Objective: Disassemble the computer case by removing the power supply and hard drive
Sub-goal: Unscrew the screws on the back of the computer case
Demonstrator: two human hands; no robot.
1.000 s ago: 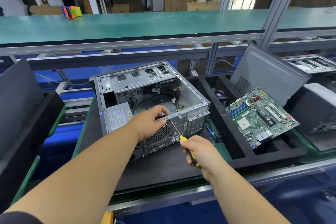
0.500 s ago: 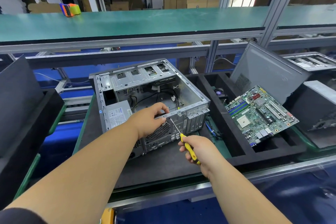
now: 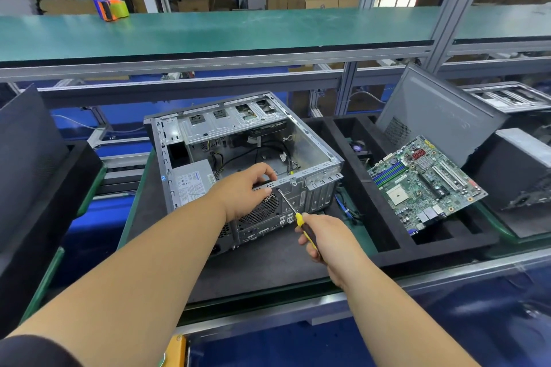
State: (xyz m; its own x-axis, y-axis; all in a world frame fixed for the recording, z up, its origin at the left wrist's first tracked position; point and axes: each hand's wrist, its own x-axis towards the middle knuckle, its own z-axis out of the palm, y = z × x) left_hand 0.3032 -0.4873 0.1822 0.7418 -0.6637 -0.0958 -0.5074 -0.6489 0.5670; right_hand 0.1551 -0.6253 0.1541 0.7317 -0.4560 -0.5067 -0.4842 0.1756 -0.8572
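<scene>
Gripping case (image 3: pixel 316 155) rear rim, left hand (image 3: pixel 247 192); right hand (image 3: pixel 323 235) grasping screwdriver (image 3: pixel 293 211), tip seemingly touching case.

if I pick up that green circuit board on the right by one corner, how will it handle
The circuit board is a thin flat sheet, so probably light and fairly stiff. It looks fragile: small parts crowd its face. It lies tilted on the black foam tray, so it may slide when nudged.

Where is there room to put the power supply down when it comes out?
Bare black mat in front of the computer case, near the right hand. The long green shelf behind is mostly bare. The tray holding the motherboard is crowded.
</scene>
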